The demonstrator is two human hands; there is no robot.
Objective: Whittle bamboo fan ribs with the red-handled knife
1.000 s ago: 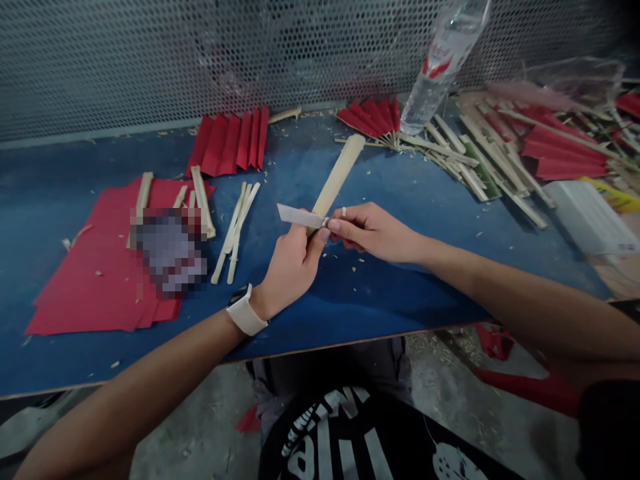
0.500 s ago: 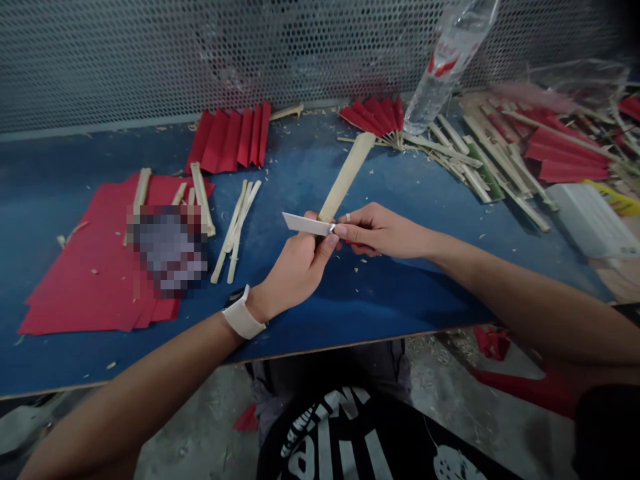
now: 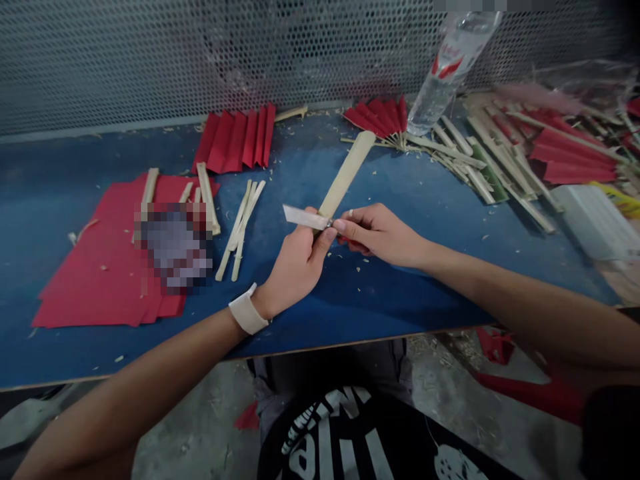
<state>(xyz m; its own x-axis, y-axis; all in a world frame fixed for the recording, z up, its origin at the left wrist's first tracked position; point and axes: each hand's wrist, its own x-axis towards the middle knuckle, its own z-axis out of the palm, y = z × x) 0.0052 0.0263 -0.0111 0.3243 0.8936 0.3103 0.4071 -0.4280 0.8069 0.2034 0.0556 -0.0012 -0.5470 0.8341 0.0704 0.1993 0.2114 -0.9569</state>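
Observation:
A wide, pale bamboo strip (image 3: 349, 172) slants up and away over the table, its near end gripped in my left hand (image 3: 300, 263). Closed around the red handle of a knife is my right hand (image 3: 384, 233). The knife's blade (image 3: 304, 217) points left and crosses the strip near my left fingers, its flat face showing. My left thumb lies beside the blade's base, close to my right thumb. Fingers hide the strip's lower end and most of the handle. Thin bamboo sticks (image 3: 241, 230) lie crossed to the left of my left hand.
On the blue table (image 3: 420, 293), red paper sheets (image 3: 95, 280) lie at left under a blurred-out item (image 3: 175, 250). Pleated red paper (image 3: 235, 141), a small red fan (image 3: 380, 117), a water bottle (image 3: 443, 73) and piled bamboo pieces (image 3: 500, 160) stand farther back. A perforated metal screen (image 3: 125, 60) rises behind.
The knife blade has turned, so more of its flat face shows. Both hands keep their grip in nearly the same place. The view has shifted slightly.

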